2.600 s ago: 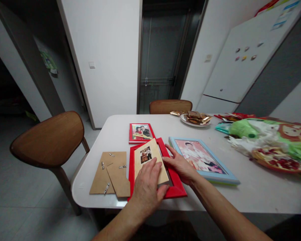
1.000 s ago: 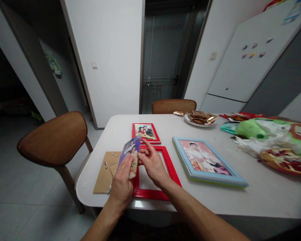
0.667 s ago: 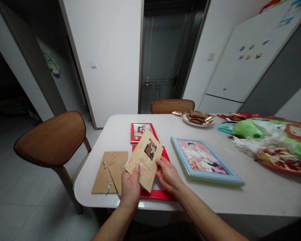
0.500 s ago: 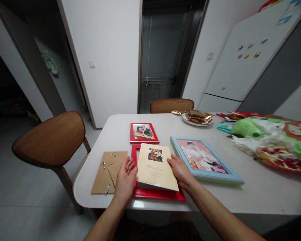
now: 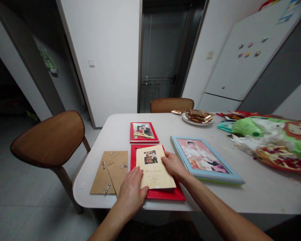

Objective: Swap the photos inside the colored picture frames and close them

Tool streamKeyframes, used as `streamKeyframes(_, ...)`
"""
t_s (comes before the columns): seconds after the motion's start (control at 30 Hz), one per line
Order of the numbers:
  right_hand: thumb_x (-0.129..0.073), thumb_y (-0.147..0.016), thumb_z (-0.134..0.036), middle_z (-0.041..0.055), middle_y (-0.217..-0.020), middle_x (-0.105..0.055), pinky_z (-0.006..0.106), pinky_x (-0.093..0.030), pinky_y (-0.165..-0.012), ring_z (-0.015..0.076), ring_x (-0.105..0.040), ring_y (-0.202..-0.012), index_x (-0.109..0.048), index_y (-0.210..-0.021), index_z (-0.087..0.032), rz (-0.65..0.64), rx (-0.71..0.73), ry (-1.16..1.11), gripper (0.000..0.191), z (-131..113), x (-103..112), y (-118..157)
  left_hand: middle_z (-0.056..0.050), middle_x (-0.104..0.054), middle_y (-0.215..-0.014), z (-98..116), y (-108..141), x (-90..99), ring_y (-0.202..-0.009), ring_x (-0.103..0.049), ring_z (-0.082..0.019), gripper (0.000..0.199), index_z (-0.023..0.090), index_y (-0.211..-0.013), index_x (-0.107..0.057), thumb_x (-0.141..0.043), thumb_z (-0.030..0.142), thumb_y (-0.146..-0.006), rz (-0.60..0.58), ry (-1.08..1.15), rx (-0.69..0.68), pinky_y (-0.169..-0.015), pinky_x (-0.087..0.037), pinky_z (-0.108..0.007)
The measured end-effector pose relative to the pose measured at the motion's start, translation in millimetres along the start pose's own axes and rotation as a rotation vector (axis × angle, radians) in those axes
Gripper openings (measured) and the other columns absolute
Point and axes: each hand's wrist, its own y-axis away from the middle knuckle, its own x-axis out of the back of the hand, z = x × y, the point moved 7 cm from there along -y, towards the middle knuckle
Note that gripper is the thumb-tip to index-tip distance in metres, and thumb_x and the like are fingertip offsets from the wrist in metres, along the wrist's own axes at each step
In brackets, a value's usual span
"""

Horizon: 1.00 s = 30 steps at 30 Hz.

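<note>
Above the red picture frame (image 5: 163,194) at the table's near edge lies a cream paper sheet (image 5: 157,175) with a small printed photo. My right hand (image 5: 174,164) pinches its right edge, thumb on top. My left hand (image 5: 132,185) is closed on its left edge and lower left corner, fingers on the edge and thumb near the bottom. Left of my left hand rests the brown backing board (image 5: 100,174) with metal clips. A smaller red framed photo (image 5: 144,132) lies behind, and a blue framed picture (image 5: 205,157) is at the right, stacked on something green-edged.
A plate of wrapped snacks (image 5: 198,118) sits at the back of the white table (image 5: 261,197). Opened pomegranate pieces (image 5: 282,159) and a green bag (image 5: 248,127) lie on the right. Wooden chairs (image 5: 52,139) stand at the left and behind.
The cream sheet has moved slightly left and lower over the red frame. My left hand, open beside it before, has turned palm down and closed on its edge. My right hand shifted left with it.
</note>
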Motion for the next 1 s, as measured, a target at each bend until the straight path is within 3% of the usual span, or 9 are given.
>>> streamKeyframes(0.17,-0.034,-0.070,-0.017,0.0081,-0.085,-0.066,0.024,-0.046,-0.054,0.0175,-0.062,-0.066,-0.051,-0.109,-0.012,-0.011,0.024,0.130,0.043,-1,-3,-2,-0.015,-0.043,-0.127,3,0,-1.1,-0.118,-0.038,-0.024,0.049,0.008,-0.116,-0.046,-0.051,0.023,-0.070,-0.009,-0.066,-0.036,-0.099,-0.031,-0.039)
streamKeyframes(0.33,-0.036,-0.073,-0.020,0.0112,-0.091,-0.063,0.025,-0.041,-0.067,0.0196,-0.059,-0.079,-0.056,-0.098,-0.012,0.139,0.209,0.755,0.033,-26,0,3,-0.015,-0.043,-0.127,4,0,-1.4,-0.119,-0.037,-0.024,0.048,0.008,-0.116,-0.046,-0.050,0.025,-0.072,-0.027,-0.110,-0.039,-0.100,-0.030,-0.039)
streamKeyframes(0.47,-0.036,-0.078,-0.030,0.0144,-0.090,-0.060,0.027,-0.038,-0.064,0.0217,-0.056,-0.078,-0.056,-0.095,-0.011,0.193,0.168,1.129,0.033,-29,2,9,-0.015,-0.043,-0.128,5,-1,-3.3,-0.120,-0.035,-0.025,0.047,0.008,-0.116,-0.047,-0.049,0.026,-0.073,-0.046,-0.121,-0.025,-0.100,-0.029,-0.039)
streamKeyframes(0.6,-0.037,-0.079,-0.033,0.0144,-0.093,-0.056,0.029,-0.036,-0.066,0.0223,-0.053,-0.083,-0.056,-0.092,-0.011,0.226,0.212,1.271,0.032,-27,4,12,-0.016,-0.041,-0.129,8,0,-3.5,-0.121,-0.034,-0.025,0.048,0.007,-0.117,-0.045,-0.049,0.025,-0.073,-0.056,-0.084,-0.020,-0.101,-0.027,-0.040)
streamKeyframes(0.7,-0.039,-0.078,-0.031,0.0135,-0.092,-0.055,0.029,-0.035,-0.068,0.0217,-0.051,-0.083,-0.055,-0.095,-0.012,0.231,0.240,1.277,0.031,-27,4,15,-0.014,-0.039,-0.130,2,6,6.5,-0.121,-0.034,-0.022,0.050,0.009,-0.120,-0.042,-0.048,0.025,-0.074,-0.040,0.007,-0.028,-0.101,-0.028,-0.038)
streamKeyframes(0.83,-0.040,-0.079,-0.029,0.0110,-0.095,-0.054,0.028,-0.034,-0.075,0.0197,-0.048,-0.088,-0.055,-0.103,-0.015,0.160,0.411,1.153,0.031,-41,-18,29,-0.012,-0.034,-0.134,-39,22,32.5,-0.124,-0.028,-0.022,0.057,0.014,-0.123,-0.037,-0.052,0.031,-0.071,0.002,-0.002,0.021,-0.102,-0.024,-0.042)
streamKeyframes(1.0,-0.042,-0.079,-0.035,0.0098,-0.098,-0.055,0.033,-0.033,-0.080,0.0205,-0.046,-0.092,-0.053,-0.108,-0.017,-0.099,0.619,0.985,0.036,-55,-88,63,-0.017,-0.034,-0.133,-113,47,48.7,-0.124,-0.027,-0.030,0.066,0.013,-0.123,-0.037,-0.057,0.041,-0.066,0.035,-0.196,0.192,-0.097,-0.025,-0.052)
